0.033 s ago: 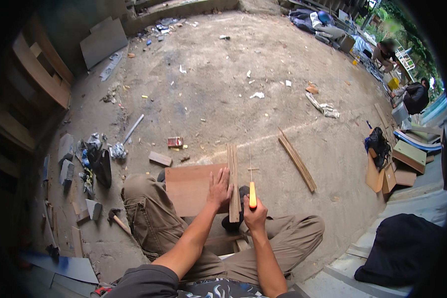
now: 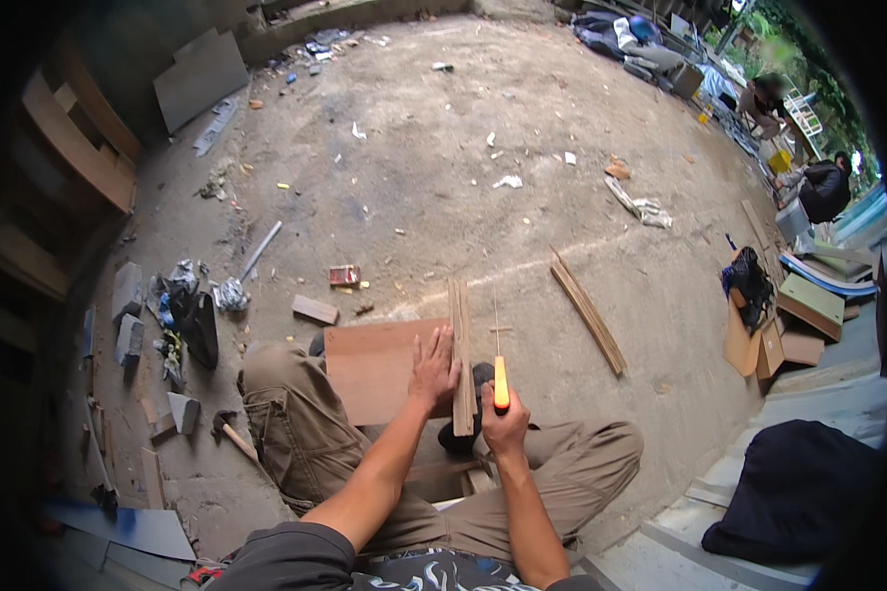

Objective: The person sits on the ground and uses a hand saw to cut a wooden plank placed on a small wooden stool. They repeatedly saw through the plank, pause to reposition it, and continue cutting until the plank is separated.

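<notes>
My left hand [image 2: 434, 369] lies flat with fingers stretched on the right part of a brown wooden board [image 2: 375, 369]. Its fingertips reach the edge of long narrow wood strips [image 2: 461, 364], stacked or side by side and pointing away from me. Just right of the strips, my right hand [image 2: 504, 426] is wrapped round the yellow-orange handle of a hand saw [image 2: 502, 379]. The saw's thin blade points away from me and shows almost edge-on, so its teeth cannot be made out. I cannot tell whether the blade touches wood.
A loose wood strip [image 2: 588, 310] lies to the right on the concrete floor. A small wood block [image 2: 314, 309] and a red box [image 2: 344, 276] sit beyond the board. At left are a hammer [image 2: 235, 436] and grey blocks [image 2: 129, 338]; at right, a dark cloth [image 2: 793, 488] and cardboard [image 2: 749, 340].
The whole view has shifted very slightly. Both hands, the saw and the wood keep their places relative to each other.
</notes>
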Demonstrator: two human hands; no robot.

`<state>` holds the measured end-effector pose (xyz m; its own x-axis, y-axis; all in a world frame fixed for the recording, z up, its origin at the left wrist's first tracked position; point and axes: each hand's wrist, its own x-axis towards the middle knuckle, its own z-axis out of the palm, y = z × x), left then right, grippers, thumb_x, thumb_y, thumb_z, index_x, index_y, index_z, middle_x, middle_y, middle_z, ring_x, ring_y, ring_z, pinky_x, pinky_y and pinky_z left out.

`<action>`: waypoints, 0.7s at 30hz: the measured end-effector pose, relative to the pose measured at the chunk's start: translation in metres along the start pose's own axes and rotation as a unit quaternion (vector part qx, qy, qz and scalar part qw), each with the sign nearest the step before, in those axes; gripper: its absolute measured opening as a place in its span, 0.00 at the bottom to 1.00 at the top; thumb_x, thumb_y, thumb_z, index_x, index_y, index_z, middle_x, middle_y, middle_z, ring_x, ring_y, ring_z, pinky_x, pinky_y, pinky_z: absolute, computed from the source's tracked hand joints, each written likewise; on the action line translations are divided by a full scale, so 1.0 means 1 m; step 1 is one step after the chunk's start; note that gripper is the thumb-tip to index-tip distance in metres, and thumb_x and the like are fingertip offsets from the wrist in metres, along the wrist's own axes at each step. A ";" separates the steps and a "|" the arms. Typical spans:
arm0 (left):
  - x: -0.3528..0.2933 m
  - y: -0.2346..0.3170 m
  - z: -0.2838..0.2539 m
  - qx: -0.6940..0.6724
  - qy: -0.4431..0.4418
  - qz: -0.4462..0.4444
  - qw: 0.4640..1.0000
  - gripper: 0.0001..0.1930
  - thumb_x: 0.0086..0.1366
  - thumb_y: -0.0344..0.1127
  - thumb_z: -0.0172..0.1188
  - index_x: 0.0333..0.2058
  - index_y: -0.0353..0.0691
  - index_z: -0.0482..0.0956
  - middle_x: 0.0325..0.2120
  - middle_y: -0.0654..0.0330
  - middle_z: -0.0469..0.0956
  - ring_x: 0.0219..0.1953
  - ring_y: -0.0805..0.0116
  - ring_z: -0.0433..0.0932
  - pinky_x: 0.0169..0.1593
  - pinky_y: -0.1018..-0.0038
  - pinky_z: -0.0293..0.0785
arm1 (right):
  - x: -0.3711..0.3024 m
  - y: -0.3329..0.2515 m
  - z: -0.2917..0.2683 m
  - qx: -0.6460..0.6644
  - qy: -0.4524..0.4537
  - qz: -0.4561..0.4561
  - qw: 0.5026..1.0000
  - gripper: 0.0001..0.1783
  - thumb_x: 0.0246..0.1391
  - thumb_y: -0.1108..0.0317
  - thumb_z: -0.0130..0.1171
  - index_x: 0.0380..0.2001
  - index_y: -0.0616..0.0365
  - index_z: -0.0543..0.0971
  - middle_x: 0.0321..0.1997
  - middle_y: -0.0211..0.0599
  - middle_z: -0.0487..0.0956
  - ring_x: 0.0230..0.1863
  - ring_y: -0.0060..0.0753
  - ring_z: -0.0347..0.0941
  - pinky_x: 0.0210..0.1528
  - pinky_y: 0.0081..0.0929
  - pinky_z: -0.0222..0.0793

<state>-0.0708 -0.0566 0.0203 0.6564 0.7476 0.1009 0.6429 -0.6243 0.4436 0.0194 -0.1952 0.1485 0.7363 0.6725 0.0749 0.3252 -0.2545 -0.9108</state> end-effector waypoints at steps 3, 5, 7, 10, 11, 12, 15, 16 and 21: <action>0.002 0.000 -0.007 -0.005 0.001 0.007 1.000 0.36 0.67 0.43 0.47 0.70 0.36 0.50 0.70 0.53 0.55 0.73 0.58 0.49 0.73 0.47 0.33 | -0.012 -0.021 -0.006 -0.014 -0.012 0.035 0.999 0.20 0.60 0.53 0.61 0.36 0.63 0.77 0.24 0.49 0.78 0.27 0.44 0.79 0.32 0.39 0.73; 0.000 0.004 -0.006 0.003 -0.010 0.004 1.000 0.36 0.67 0.43 0.47 0.70 0.36 0.49 0.70 0.54 0.53 0.73 0.60 0.48 0.72 0.46 0.32 | -0.022 -0.018 -0.009 -0.018 -0.012 0.027 0.999 0.20 0.61 0.53 0.60 0.36 0.63 0.76 0.23 0.49 0.78 0.25 0.46 0.79 0.30 0.38 0.72; 0.003 0.008 -0.007 0.003 -0.015 -0.002 1.000 0.36 0.68 0.44 0.47 0.70 0.37 0.49 0.71 0.54 0.53 0.74 0.61 0.47 0.72 0.45 0.31 | -0.026 -0.019 -0.014 -0.021 -0.017 0.022 0.999 0.19 0.61 0.54 0.60 0.36 0.63 0.76 0.23 0.50 0.78 0.25 0.48 0.79 0.29 0.38 0.72; 0.006 0.005 0.002 0.034 0.005 0.001 0.999 0.36 0.67 0.47 0.45 0.70 0.39 0.50 0.71 0.56 0.54 0.73 0.64 0.49 0.71 0.42 0.28 | -0.027 -0.021 -0.015 -0.025 -0.017 0.008 0.999 0.17 0.62 0.57 0.60 0.37 0.64 0.76 0.23 0.50 0.78 0.25 0.50 0.79 0.27 0.37 0.72; 0.004 0.006 0.005 0.030 0.007 -0.002 1.000 0.36 0.67 0.47 0.45 0.70 0.39 0.49 0.71 0.56 0.53 0.73 0.64 0.48 0.71 0.41 0.27 | -0.030 -0.022 -0.015 -0.022 -0.022 0.010 0.999 0.17 0.61 0.58 0.60 0.37 0.64 0.76 0.23 0.50 0.78 0.25 0.50 0.79 0.27 0.37 0.72; 0.009 0.007 0.007 0.025 0.012 -0.002 1.000 0.36 0.67 0.47 0.45 0.70 0.39 0.49 0.71 0.56 0.53 0.74 0.64 0.48 0.71 0.41 0.26 | -0.030 -0.023 -0.015 -0.016 -0.024 0.007 1.000 0.16 0.61 0.59 0.60 0.37 0.64 0.77 0.24 0.50 0.78 0.25 0.50 0.79 0.27 0.37 0.72; 0.012 0.009 0.008 0.019 0.010 -0.003 1.000 0.36 0.67 0.45 0.45 0.71 0.39 0.48 0.72 0.57 0.51 0.74 0.66 0.46 0.71 0.39 0.24 | -0.034 -0.029 -0.018 -0.028 -0.036 0.020 0.999 0.15 0.61 0.61 0.60 0.39 0.65 0.77 0.24 0.49 0.78 0.25 0.48 0.80 0.28 0.36 0.72; 0.012 0.009 0.007 0.018 0.005 -0.005 1.000 0.36 0.67 0.45 0.45 0.71 0.40 0.47 0.72 0.57 0.50 0.74 0.67 0.45 0.71 0.40 0.24 | -0.036 -0.033 -0.020 -0.028 -0.039 0.025 0.999 0.15 0.61 0.61 0.61 0.39 0.65 0.77 0.24 0.49 0.79 0.25 0.47 0.80 0.28 0.36 0.73; 0.011 0.009 0.005 0.009 -0.008 0.001 1.000 0.36 0.67 0.44 0.44 0.71 0.42 0.47 0.73 0.60 0.48 0.74 0.68 0.45 0.72 0.45 0.26 | -0.041 -0.033 -0.024 -0.009 -0.034 0.004 0.999 0.14 0.60 0.64 0.61 0.40 0.65 0.76 0.25 0.48 0.79 0.26 0.45 0.80 0.28 0.35 0.73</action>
<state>-0.0558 -0.0548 0.0205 0.6638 0.7428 0.0872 0.6485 -0.6297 0.4276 -0.0071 -0.2316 0.1852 0.6970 0.7160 0.0404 0.3306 -0.2708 -0.9041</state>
